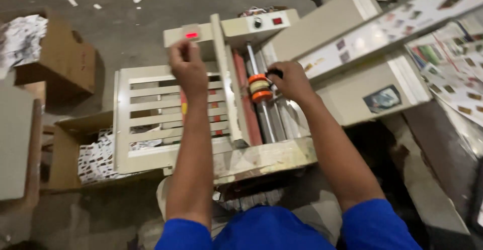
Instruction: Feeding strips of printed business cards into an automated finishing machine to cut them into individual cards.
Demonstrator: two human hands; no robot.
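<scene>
A cream paper-processing machine (261,157) stands below me on a grey floor. My left hand (188,66) reaches to its far end, fingertips at a small panel with a lit red display (191,33). My right hand (291,81) grips a small black knob (274,72) beside an orange and cream roller wheel (260,87) on a metal shaft (265,114). A slatted cream output tray (146,119) lies under my left forearm. Both arms wear blue sleeves.
A control box with a black dial and red switch (261,22) sits at the machine's far end. Printed sheets (402,23) lie on the feed table at right. Cardboard boxes of small printed cards stand at left (95,154) and far left (30,44).
</scene>
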